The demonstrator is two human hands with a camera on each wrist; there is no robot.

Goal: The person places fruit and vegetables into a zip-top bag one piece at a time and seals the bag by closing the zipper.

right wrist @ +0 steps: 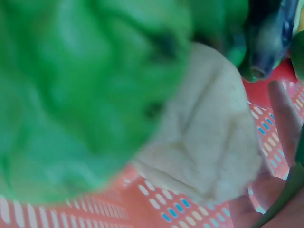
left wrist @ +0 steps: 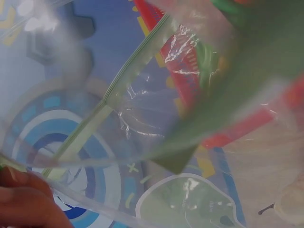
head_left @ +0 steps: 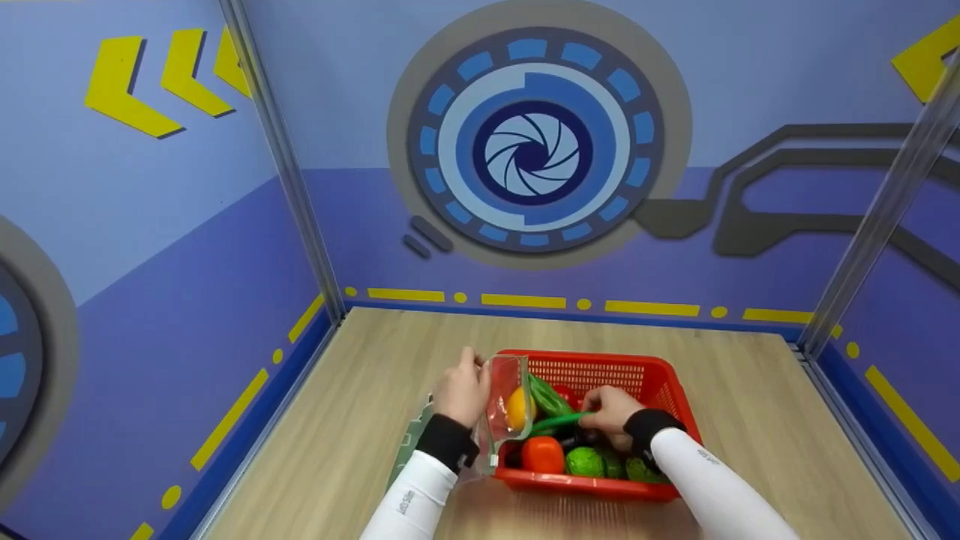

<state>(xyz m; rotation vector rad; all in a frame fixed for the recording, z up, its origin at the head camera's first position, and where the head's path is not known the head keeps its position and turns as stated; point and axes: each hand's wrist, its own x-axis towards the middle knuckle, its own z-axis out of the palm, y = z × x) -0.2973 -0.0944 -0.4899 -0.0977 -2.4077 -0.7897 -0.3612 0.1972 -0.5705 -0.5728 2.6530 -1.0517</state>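
One right hand (head_left: 611,414) pinches one slender green vegetable (head_left: 561,422) between thumb and fingertips, with little gap; the vegetable lies right of lower center, its left end just beside the bag's edge. One left hand (head_left: 461,391) holds the edge of one clear bag (head_left: 504,390) with bent fingers. Inside one red basket (head_left: 592,486) are counted one red-orange vegetable (head_left: 543,454), one thicker long green vegetable (head_left: 549,396) and three rounded green vegetables (head_left: 585,462) along the front. One yellow-orange item (head_left: 517,409) shows through the bag; whether it lies inside or behind cannot be told. The right-wrist view adds one pale item (right wrist: 209,133) at center. Pose: the left forearm rises from the bottom edge, fingers toward the top; the right enters from lower right, fingers pointing left over the basket. Both wear white sleeves.
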